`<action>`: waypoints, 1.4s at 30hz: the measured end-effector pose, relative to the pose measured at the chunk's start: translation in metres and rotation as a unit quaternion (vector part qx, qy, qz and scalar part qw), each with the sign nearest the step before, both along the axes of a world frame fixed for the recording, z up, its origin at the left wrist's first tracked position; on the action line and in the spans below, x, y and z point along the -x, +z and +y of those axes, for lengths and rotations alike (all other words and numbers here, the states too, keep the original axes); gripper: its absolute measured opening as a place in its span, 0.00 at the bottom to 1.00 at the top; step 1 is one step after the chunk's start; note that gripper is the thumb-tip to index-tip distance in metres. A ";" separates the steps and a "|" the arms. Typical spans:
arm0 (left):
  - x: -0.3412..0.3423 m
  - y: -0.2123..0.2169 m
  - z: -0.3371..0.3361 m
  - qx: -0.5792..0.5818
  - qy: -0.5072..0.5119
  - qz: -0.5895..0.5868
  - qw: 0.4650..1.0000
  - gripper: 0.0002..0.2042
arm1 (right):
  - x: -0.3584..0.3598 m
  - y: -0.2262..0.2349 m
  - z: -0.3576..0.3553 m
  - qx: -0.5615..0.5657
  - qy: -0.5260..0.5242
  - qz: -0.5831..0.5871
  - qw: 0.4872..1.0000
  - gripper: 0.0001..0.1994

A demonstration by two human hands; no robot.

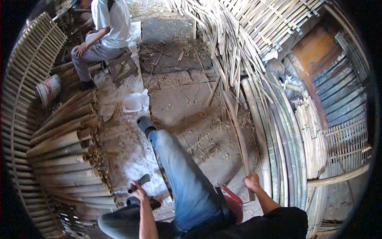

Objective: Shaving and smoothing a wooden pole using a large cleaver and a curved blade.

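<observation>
Nearest in the head view: black shirt sleeve (284, 220). Folded in the right grip (252, 182), fingers curled close: long, narrow, brown bamboo strip (237, 133), slightly bowed, running forward to pale split-bamboo pile (238, 49). Wrapped in the left grip (139, 192): dark-handled knife with broad grey blade (145, 178), near stacked tan hollow bamboo poles (69, 163).

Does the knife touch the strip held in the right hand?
Apart. The head view shows the knife in the left hand and the strip in the right hand, with the person's leg between them.
</observation>
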State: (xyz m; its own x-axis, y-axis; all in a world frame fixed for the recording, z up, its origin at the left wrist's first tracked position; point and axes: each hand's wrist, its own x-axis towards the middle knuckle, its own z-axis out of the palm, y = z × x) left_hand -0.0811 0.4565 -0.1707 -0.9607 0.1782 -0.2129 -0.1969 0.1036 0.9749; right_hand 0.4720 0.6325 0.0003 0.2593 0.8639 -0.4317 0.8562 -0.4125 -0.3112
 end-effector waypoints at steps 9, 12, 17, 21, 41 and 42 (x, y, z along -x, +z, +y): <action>0.050 0.188 0.043 -0.155 -0.119 0.064 0.979 0.13 | 0.163 0.157 0.036 0.001 -0.008 0.320 0.947 0.13; 0.066 0.259 0.070 -0.240 -0.245 0.038 0.939 0.10 | 0.255 0.213 0.089 0.087 -0.005 0.519 0.850 0.10; 0.099 0.279 0.161 -0.062 -0.437 0.089 0.893 0.12 | 0.418 0.191 0.085 0.171 0.054 0.587 0.789 0.08; 0.121 0.265 0.221 -0.060 -0.503 -0.012 0.862 0.09 | 0.489 0.126 0.007 0.153 0.014 0.606 0.780 0.15; 0.123 0.347 0.399 0.217 -0.645 0.010 0.733 0.22 | 0.186 0.028 0.035 0.346 0.063 0.078 0.933 0.39; 0.099 0.344 0.417 0.213 -0.657 0.002 0.723 0.22 | 0.164 -0.030 -0.057 0.339 0.122 0.050 0.931 0.30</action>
